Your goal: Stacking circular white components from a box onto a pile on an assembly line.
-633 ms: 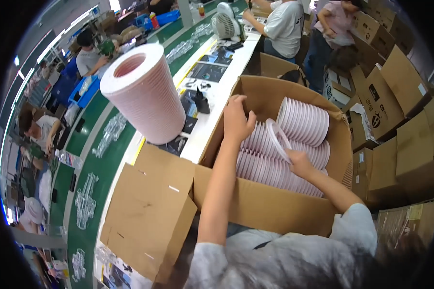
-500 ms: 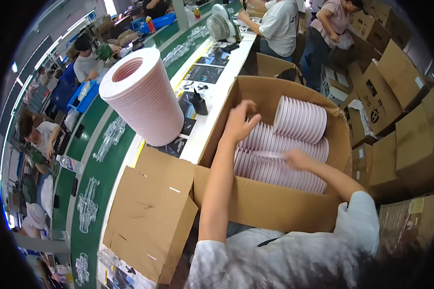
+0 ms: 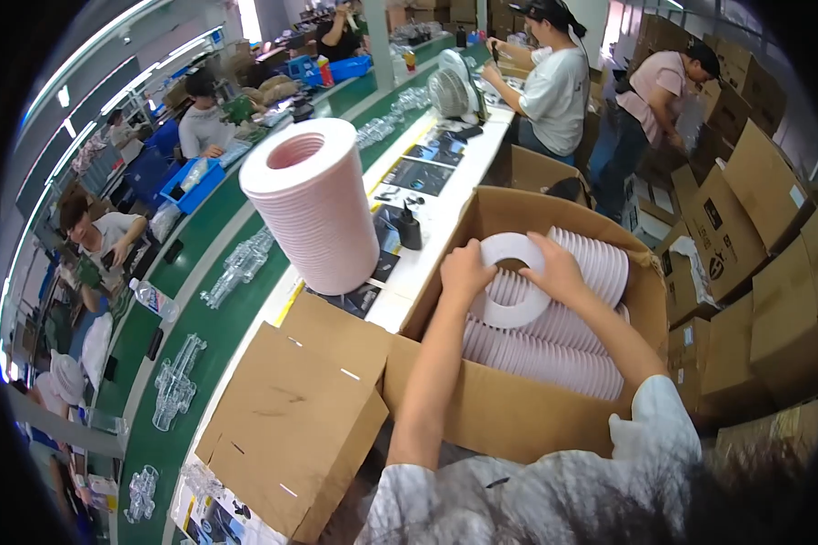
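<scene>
White ring, head view: held over the open carton, left hand and right hand pinching opposite edges, presumably to keep it steady. Ribbed ring rows lie sideways in the carton, probably to save room; its walls bar sideways reach. Pink ring stack stands on the white bench, black bottle just beside.

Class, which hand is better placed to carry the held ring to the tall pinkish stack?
Probably the left hand: it holds the white ring on the side nearer the tall stack; the right hand holds the farther side.
</scene>
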A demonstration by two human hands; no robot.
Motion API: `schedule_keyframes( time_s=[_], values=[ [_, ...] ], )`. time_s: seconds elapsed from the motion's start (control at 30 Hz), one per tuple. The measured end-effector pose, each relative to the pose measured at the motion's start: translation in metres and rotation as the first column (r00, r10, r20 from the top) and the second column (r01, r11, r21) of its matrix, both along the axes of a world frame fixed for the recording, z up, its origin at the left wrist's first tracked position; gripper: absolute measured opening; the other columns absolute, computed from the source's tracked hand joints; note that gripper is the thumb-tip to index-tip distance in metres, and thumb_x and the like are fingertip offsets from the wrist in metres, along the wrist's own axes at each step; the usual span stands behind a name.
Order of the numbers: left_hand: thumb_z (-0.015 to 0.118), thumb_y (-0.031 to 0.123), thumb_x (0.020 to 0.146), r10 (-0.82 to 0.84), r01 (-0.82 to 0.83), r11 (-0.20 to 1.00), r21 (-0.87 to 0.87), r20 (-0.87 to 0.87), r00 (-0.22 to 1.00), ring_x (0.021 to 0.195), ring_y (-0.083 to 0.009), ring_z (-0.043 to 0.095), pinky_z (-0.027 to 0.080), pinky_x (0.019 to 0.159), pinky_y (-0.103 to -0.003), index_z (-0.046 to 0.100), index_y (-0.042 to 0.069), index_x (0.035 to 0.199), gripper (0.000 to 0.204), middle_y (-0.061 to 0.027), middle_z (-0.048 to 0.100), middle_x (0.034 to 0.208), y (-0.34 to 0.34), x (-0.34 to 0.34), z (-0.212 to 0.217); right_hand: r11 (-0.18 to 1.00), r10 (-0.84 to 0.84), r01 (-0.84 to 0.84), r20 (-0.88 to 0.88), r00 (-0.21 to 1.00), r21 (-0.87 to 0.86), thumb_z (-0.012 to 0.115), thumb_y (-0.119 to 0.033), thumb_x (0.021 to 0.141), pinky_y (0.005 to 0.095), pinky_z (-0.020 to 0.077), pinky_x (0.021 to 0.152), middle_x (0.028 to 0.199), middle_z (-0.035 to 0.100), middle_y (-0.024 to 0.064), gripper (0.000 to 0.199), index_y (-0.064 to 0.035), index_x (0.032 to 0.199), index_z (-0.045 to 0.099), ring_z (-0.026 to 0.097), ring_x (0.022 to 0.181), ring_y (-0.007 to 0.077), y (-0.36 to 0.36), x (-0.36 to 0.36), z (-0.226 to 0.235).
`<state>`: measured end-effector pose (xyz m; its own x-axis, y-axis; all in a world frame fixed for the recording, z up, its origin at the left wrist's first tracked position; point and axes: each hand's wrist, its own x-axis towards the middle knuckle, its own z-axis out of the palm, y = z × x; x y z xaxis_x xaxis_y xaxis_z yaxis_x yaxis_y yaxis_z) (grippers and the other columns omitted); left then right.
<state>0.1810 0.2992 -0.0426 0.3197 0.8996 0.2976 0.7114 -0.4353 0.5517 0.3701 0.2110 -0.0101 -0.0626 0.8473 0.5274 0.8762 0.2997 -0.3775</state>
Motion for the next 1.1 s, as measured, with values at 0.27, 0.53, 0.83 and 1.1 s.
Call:
schedule_keyframes(
  time_s=[0.27, 0.53, 0.83, 1.1],
  values=[
    [0.067, 0.027, 0.078, -0.02, -0.166, 0.928, 0.334, 0.489, 0.872, 0.117, -0.0405, 0.05, 0.04, 0.099, -0.047, 0.043, -0.007, 0.129, 0.066, -0.0279, 0.051, 0.125, -0.016, 0.007, 0.011, 0.957, -0.209, 0.085, 0.454, 0.866, 0.277, 0.067, -0.013, 0.078, 0.0406, 0.0515, 0.085, 0.116, 0.061, 0.0184, 0.058, -0.0003, 0.132, 0.05, 0.062, 0.102, 0.0348, 0.071, 0.03, 0.093],
    [0.064, 0.018, 0.075, -0.283, 0.014, 0.868, 0.496, 0.473, 0.835, 0.109, -0.0412, 0.047, 0.036, 0.096, -0.049, 0.046, -0.003, 0.122, 0.055, -0.0247, 0.051, 0.117, -0.032, 0.011, 0.017, 0.949, 0.061, -0.212, 0.519, 0.852, 0.235, 0.067, -0.03, 0.082, 0.0425, 0.0497, 0.088, 0.11, 0.067, 0.0184, 0.051, -0.0068, 0.126, 0.059, 0.063, 0.102, 0.0345, 0.193, -0.114, 0.305],
    [0.066, 0.026, 0.078, -0.335, 0.204, 0.904, 0.377, 0.324, 0.885, 0.099, -0.0409, 0.049, 0.04, 0.086, -0.046, 0.053, 0.0, 0.116, 0.048, -0.0216, 0.055, 0.105, -0.022, 0.014, 0.008, 0.888, 0.45, -0.415, 0.564, 0.692, -0.2, 0.073, -0.029, 0.072, 0.0387, 0.0528, 0.086, 0.102, 0.07, 0.0192, 0.042, -0.0068, 0.107, 0.071, 0.067, 0.095, 0.0328, 0.282, -0.273, 0.273],
    [0.072, 0.032, 0.079, -0.411, 0.389, 0.911, 0.137, 0.375, 0.831, 0.126, -0.0335, 0.05, 0.038, 0.105, -0.041, 0.054, 0.0, 0.126, 0.06, -0.0231, 0.053, 0.133, -0.021, 0.009, 0.002, 0.863, 0.505, -0.388, 0.548, 0.667, -0.323, 0.076, -0.025, 0.074, 0.0368, 0.0521, 0.089, 0.107, 0.069, 0.0185, 0.046, -0.0068, 0.116, 0.069, 0.066, 0.1, 0.0313, 0.281, -0.292, 0.261]
  ],
)
